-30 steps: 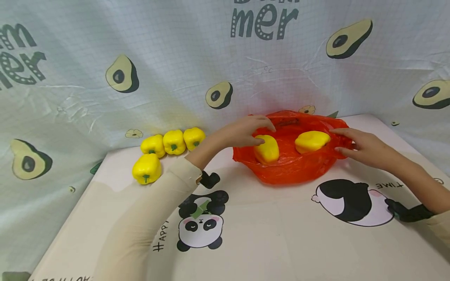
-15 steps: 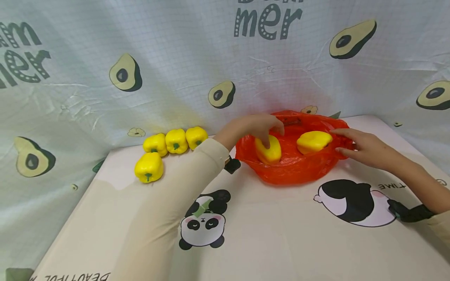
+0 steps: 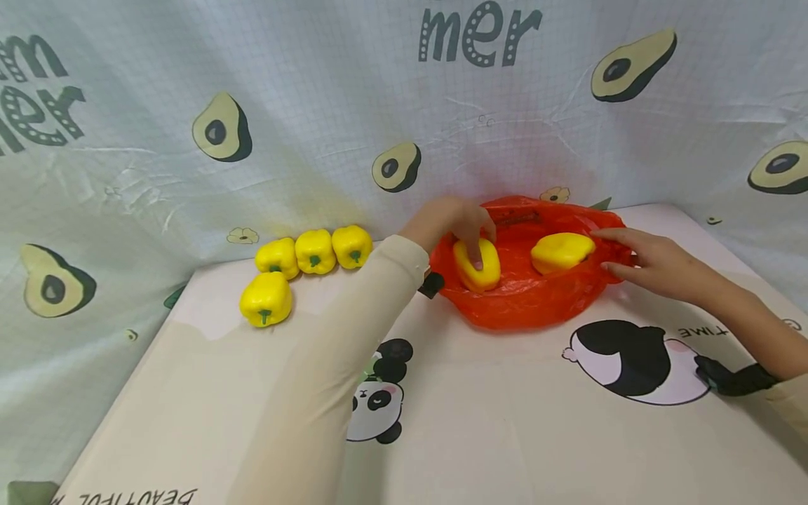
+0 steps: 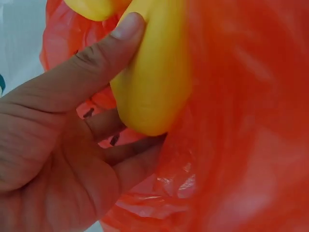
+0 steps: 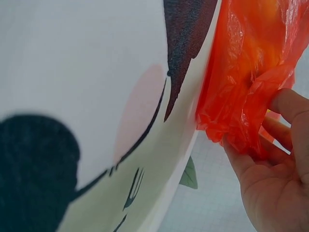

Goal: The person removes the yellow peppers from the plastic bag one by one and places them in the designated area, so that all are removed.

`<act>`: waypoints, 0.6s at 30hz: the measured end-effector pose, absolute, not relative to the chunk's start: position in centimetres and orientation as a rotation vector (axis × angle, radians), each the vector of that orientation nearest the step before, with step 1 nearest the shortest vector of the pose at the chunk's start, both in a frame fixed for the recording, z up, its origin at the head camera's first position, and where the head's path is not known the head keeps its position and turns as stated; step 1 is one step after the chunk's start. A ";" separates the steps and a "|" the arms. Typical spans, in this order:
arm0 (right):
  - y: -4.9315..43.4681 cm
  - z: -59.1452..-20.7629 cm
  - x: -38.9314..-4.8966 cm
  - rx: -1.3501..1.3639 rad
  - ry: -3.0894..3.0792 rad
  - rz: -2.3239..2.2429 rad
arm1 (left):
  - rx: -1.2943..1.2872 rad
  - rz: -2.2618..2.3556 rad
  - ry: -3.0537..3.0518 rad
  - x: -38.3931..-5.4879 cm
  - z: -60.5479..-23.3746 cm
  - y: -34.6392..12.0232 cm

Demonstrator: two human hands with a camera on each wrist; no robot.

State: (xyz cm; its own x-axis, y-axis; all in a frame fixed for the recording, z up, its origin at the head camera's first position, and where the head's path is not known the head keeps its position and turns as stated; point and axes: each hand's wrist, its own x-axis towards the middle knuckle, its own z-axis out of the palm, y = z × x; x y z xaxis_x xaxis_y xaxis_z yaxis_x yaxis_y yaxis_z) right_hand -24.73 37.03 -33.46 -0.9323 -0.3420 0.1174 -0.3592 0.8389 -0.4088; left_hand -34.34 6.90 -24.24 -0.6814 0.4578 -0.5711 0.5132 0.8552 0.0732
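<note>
A red plastic bag (image 3: 524, 306) lies spread at the back right of the table, its mouth wide. Inside its left part, my left hand (image 3: 459, 219) grips a yellow bell pepper (image 3: 486, 275). The left wrist view shows the thumb across this pepper (image 4: 157, 82), with the other fingers partly hidden behind it and the red film. A second yellow bell pepper (image 3: 562, 252) rests in the bag's right part. At the bag's right edge, my right hand (image 3: 659, 265) holds the gathered red film (image 5: 241, 77) between thumb and fingers.
Three yellow bell peppers (image 3: 315, 252) stand in a row at the back left, with one more bell pepper (image 3: 266, 299) in front of them. A printed curtain (image 3: 303, 84) hangs right behind the table (image 3: 467, 428).
My left hand has moved down onto the left pepper in the bag and closed its fingers round it; that pepper has shifted slightly. The right hand stays at the bag's edge.
</note>
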 end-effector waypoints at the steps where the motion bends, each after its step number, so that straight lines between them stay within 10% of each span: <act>1: 37.0 -33.4 -24.7 0.565 -2.974 0.676 | 0.705 -0.109 2.419 -34.4 -24.3 6.8; 18: 36.7 -33.4 -24.8 0.571 -2.974 0.674 | 0.730 0.135 2.290 -34.5 -24.9 6.7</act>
